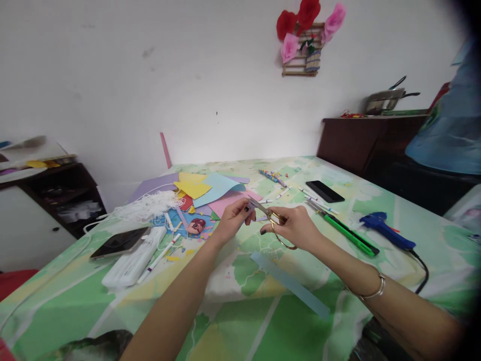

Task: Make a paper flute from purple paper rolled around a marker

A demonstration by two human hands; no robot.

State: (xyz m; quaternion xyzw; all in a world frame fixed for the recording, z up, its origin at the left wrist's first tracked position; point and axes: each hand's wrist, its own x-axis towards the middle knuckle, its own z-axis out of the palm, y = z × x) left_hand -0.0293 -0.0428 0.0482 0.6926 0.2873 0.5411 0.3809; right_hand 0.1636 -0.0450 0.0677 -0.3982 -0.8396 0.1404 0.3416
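Observation:
My right hand (295, 225) holds a pair of scissors (277, 231) with gold handles, fingers through the loops. The blades point left and lie right by the fingertips of my left hand (232, 219). That hand is closed in a pinch on what looks like a small piece of lilac paper, mostly hidden by the fingers. Below both hands, a light blue paper strip (289, 285) lies slantwise over the table's front edge. Just beyond my left hand are a pink sheet (221, 206), a light blue sheet (218, 189) and yellow paper (193, 188).
A heap of white string (150, 208), a phone (120, 241) and a white case (133, 263) lie left on the covered table. To the right are a black phone (325, 191), a green cutter (349, 233) and a blue glue gun (387, 230) with its cord.

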